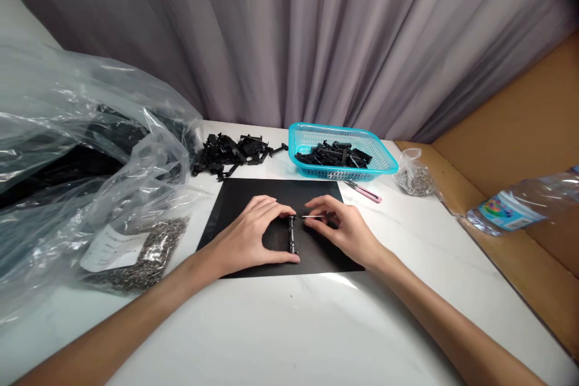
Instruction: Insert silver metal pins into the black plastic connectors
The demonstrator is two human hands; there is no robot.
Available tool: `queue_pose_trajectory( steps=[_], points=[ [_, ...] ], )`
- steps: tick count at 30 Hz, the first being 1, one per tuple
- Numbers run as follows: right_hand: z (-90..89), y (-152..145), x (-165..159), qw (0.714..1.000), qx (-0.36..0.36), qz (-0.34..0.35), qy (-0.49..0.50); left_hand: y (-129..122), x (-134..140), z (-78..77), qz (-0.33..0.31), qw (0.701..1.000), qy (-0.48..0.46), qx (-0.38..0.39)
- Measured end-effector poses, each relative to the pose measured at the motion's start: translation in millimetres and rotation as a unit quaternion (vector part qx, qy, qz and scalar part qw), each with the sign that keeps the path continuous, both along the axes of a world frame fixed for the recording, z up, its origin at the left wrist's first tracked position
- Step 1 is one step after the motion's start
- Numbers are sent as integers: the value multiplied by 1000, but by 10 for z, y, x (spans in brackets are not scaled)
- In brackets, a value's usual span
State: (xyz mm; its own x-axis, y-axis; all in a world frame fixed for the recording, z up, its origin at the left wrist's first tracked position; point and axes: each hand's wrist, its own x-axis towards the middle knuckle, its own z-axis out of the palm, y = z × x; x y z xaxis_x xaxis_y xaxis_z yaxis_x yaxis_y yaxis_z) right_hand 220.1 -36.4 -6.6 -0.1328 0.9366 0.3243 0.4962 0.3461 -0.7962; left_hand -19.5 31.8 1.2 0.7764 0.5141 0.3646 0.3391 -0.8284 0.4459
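My left hand [256, 232] grips a small black plastic part [292, 235] by its two ends, between thumb and fingers. The part stands lengthwise over a black mat [271, 187]. Just to its right, my right hand [337, 223] pinches a thin metal pin [313, 216], whose tip points left toward the part's upper end. A small gap shows between the pin's tip and the part. The pin's other end is hidden among the right fingers.
Behind the mat lie a pile of black plastic parts [233, 154] and a blue basket [389, 164] holding more. A pink cutter [365, 193] and a small bag of metal pieces [415, 181] sit right. Left are a bag of metal pieces [158, 253] and large plastic bags [90, 78]. A bottle [511, 211] lies far right.
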Motion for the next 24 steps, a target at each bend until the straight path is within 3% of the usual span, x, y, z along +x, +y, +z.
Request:
queue_pose_trajectory(
  steps=[8, 11, 17, 24],
  points=[
    [-17, -6, -117, 991, 126, 19, -49, 31, -10, -38, 4, 1000, -11, -25],
    [-30, -2, -133, 988, 141, 32, -59, 34, -3, -41, 5, 1000, -8, -30],
    [-107, -9, -149, 989, 137, -24, -49, 28, 14, -29, 4, 999, -4, -46],
    [-143, -55, -224, 937, 244, -5, -248, 6, 18, -33, 14, 999, -3, -39]
  ],
)
